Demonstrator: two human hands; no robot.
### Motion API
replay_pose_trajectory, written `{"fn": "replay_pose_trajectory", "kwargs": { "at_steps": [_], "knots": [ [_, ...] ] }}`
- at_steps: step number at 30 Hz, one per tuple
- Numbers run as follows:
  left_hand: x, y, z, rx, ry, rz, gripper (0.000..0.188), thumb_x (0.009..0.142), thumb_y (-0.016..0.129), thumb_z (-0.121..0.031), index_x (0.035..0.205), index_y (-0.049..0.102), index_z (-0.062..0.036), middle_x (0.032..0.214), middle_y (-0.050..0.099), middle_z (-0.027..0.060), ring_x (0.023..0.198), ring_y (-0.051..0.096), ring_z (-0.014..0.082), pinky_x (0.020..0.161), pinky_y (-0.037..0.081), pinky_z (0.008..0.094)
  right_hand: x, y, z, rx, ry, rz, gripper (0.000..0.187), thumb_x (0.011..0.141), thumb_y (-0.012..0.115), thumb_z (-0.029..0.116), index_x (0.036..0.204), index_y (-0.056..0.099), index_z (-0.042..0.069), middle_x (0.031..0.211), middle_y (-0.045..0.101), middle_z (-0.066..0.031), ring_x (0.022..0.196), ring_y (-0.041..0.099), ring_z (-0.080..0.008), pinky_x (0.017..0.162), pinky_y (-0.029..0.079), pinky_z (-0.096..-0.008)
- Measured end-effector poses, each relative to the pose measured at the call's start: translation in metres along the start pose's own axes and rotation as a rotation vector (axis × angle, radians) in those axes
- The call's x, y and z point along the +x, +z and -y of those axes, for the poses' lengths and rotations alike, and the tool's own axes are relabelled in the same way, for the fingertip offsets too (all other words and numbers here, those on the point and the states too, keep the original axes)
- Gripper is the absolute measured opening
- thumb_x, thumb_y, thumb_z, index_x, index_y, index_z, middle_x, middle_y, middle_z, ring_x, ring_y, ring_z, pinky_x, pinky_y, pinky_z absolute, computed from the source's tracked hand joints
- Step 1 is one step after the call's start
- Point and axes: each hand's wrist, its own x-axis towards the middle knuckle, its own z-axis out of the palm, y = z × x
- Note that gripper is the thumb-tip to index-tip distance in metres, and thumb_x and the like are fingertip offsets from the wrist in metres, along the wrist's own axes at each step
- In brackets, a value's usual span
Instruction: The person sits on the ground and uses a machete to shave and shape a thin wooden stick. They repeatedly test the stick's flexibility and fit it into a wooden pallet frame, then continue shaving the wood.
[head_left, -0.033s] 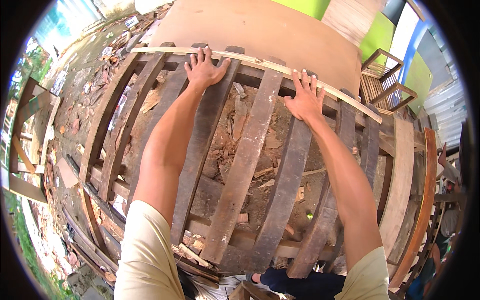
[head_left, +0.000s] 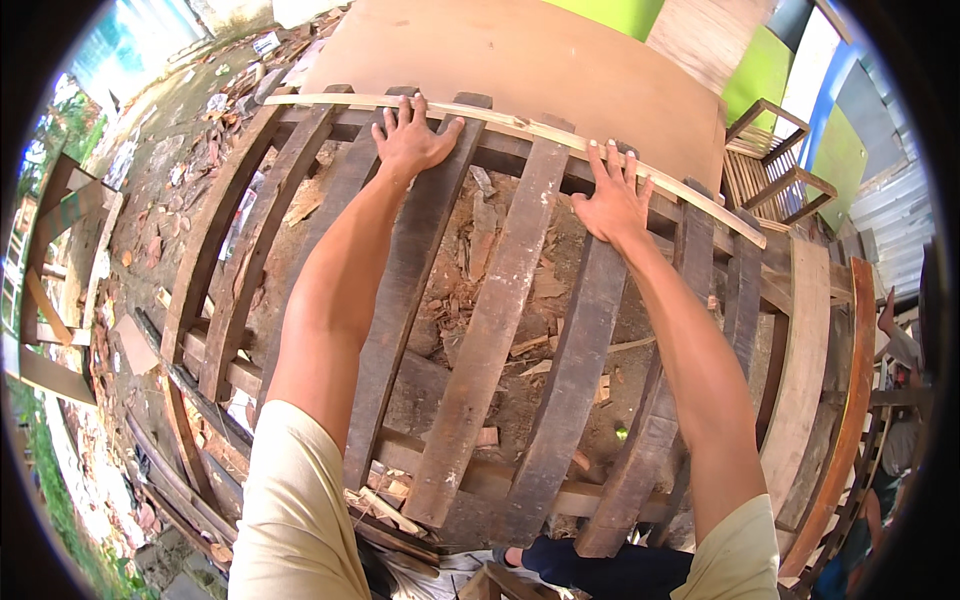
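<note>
A long, thin strip of pale wood [head_left: 335,99] lies across the far ends of several dark, weathered planks [head_left: 497,290]. Set out side by side with gaps between them, the planks rest on crosswise beams [head_left: 490,478]. My left hand [head_left: 415,147] is flat with its fingers spread, fingertips touching the strip left of its middle and the palm over the plank ends. Farther right, my right hand [head_left: 613,200] is also spread, its fingertips at the strip's near edge. Neither hand is wrapped round anything. Both arms reach straight forward over the planks.
Beyond the strip lies a large brown board [head_left: 480,50]. At the far right stands a slatted wooden frame [head_left: 775,160]. Pale and orange-brown boards [head_left: 848,400] lie on the right. Wood scraps and chips [head_left: 485,235] litter the ground between the planks. A person's leg [head_left: 600,565] shows at the bottom.
</note>
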Motion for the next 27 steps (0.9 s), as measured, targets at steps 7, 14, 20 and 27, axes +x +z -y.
{"fn": "replay_pose_trajectory", "kwargs": {
  "at_steps": [7,14,20,27],
  "knots": [
    [0.000,-0.009,0.006,0.021,0.055,0.099,0.103,0.084,0.038,-0.081,0.159,0.015,-0.0136,0.165,0.010,0.0127,0.153,0.005,0.0343,0.121,0.004,0.0576,0.000,-0.001,-0.004,0.001,0.004,-0.007,0.086,0.085,0.056,0.039,0.159,0.016,0.026,0.167,0.008,-0.0038,0.153,0.004,-0.0299,0.121,0.005,-0.0592],
    [-0.103,-0.011,0.010,0.124,0.125,-0.132,0.073,0.099,0.034,-0.049,0.157,0.019,-0.0076,0.164,0.014,0.0165,0.152,0.009,0.0358,0.121,0.007,0.0539,-0.001,-0.002,-0.001,0.014,-0.004,-0.104,0.080,0.087,0.050,0.038,0.159,0.017,0.026,0.167,0.008,-0.0058,0.153,0.005,-0.0292,0.122,0.005,-0.0568],
    [-0.276,-0.082,0.058,-0.030,0.405,-0.226,0.052,0.100,0.051,-0.031,0.146,0.044,-0.0064,0.150,0.043,0.0184,0.142,0.037,0.0348,0.116,0.028,0.0492,-0.004,0.018,-0.017,-0.002,0.034,-0.108,0.069,0.097,0.037,0.038,0.158,0.020,0.011,0.166,0.013,-0.0079,0.154,0.005,-0.0283,0.123,0.005,-0.0496],
    [-0.546,-0.188,0.188,-0.225,-0.181,0.061,0.026,0.097,0.058,-0.024,0.091,0.065,-0.0006,0.065,0.062,0.0233,0.065,0.064,0.0432,0.060,0.050,0.0505,-0.087,0.012,-0.007,0.098,0.001,-0.031,0.065,0.102,0.032,0.043,0.157,0.023,0.009,0.166,0.015,-0.0068,0.153,0.010,-0.0272,0.123,0.008,-0.0477]
  ]
}}
